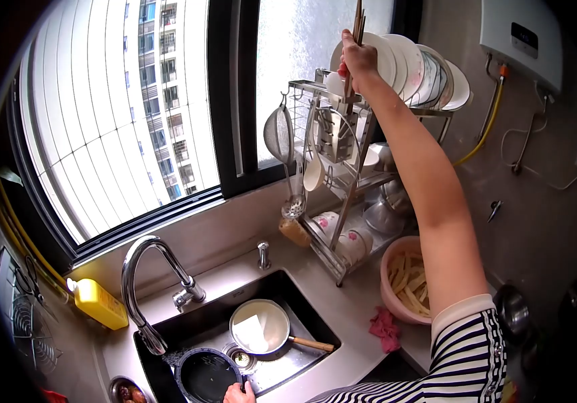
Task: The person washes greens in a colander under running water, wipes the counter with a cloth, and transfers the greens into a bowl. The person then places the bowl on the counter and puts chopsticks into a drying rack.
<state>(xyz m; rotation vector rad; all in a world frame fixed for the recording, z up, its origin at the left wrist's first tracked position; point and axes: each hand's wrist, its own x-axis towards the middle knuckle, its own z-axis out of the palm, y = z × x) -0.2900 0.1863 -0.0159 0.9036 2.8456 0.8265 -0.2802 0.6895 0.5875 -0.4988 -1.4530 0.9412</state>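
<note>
My right hand (pixel 359 59) is raised high at the dish rack, its fingers closed round a bundle of chopsticks (pixel 358 27) held upright. Just below it, a slotted metal utensil holder (pixel 335 136) hangs on the dish rack (pixel 352 188). White plates (pixel 403 64) stand on edge behind and beside the hand. At the bottom edge of view, my left hand (pixel 239 393) is closed at the rim of a black pot (pixel 206 376) in the sink; part of this hand is cut off. A light-coloured pan (pixel 272 322) with a wooden handle lies beside the pot, a white piece inside it.
A chrome faucet (pixel 147 269) arches over the sink (pixel 288 376). A yellow bottle (pixel 98 303) stands at left. Strainers and ladles (pixel 313 173) hang from the rack. A pink basin (pixel 396 279) of pale strips and a pink cloth (pixel 386 329) are at right.
</note>
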